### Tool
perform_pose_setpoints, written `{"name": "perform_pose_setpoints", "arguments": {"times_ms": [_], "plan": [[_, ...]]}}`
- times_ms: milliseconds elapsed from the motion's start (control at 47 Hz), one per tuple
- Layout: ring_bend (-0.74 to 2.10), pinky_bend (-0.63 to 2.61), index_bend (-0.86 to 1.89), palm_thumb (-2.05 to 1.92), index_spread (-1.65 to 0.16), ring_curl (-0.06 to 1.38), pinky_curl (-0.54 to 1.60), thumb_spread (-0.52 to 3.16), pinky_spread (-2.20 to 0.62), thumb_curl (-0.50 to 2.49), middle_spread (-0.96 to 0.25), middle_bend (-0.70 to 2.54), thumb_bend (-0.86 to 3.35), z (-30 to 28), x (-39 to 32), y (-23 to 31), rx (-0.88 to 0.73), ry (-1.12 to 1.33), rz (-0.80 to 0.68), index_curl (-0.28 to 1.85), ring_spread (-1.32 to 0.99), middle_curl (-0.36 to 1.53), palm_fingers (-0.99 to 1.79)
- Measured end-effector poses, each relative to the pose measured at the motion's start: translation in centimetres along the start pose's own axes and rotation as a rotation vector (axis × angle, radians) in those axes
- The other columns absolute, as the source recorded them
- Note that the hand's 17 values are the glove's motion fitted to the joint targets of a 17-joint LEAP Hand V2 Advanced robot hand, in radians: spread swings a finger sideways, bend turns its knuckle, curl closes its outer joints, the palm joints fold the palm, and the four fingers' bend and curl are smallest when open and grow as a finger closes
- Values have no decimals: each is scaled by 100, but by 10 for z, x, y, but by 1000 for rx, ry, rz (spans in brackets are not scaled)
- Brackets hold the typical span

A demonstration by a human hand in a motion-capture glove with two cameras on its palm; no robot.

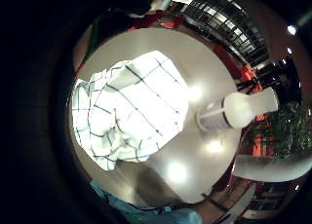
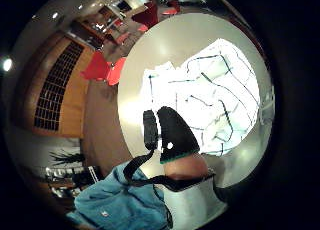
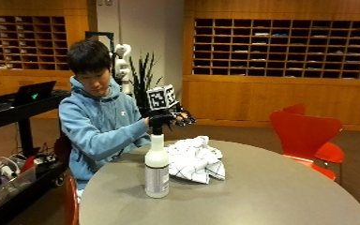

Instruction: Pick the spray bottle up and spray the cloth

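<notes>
A white spray bottle (image 3: pixel 157 168) with a black nozzle top stands upright on the round grey table (image 3: pixel 261 197), near the edge closest to the outside camera. It stands alone, and nothing touches it. Just behind it, at about 2 o'clock from the bottle, lies a crumpled white cloth (image 3: pixel 193 158) with thin dark check lines. The cloth sits close to the bottle, but I cannot tell if they touch. Above the cloth, at about 12 o'clock from the bottle, hangs the right hand (image 3: pixel 168 118) in its black glove. It is up in the air and holds nothing. Its fingers look loosely spread, not curled round anything. The little finger side palm view looks down on the cloth (image 1: pixel 127 109) and the bottle (image 1: pixel 239 111) side by side on the table. The person in a light blue hoodie (image 3: pixel 99 129) sits at the far side. A red chair (image 3: pixel 304 133) stands at 3 o'clock.
</notes>
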State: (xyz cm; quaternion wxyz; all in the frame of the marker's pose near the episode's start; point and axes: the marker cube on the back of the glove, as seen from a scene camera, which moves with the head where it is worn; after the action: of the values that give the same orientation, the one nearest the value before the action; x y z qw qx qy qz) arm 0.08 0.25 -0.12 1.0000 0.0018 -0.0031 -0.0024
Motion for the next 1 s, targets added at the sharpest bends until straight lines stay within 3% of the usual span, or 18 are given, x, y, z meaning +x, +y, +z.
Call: {"name": "perform_pose_setpoints", "arguments": {"times_ms": [149,319,680,999], "plan": [[25,35,24,40,-27,11,16,76,17,13,-2,22,21,-5,1,11,21,-9,-6,17,9,13,44],[23,33,20,43,-32,14,21,97,21,18,-2,21,16,-12,7,22,62,-2,-12,23,11,18,44],[22,31,17,50,-34,19,27,110,23,26,-2,19,7,-18,28,59,255,-114,-2,29,12,24,44],[23,28,16,55,-33,23,30,112,23,30,-2,18,0,-24,84,84,520,-192,36,31,11,28,48]]}}
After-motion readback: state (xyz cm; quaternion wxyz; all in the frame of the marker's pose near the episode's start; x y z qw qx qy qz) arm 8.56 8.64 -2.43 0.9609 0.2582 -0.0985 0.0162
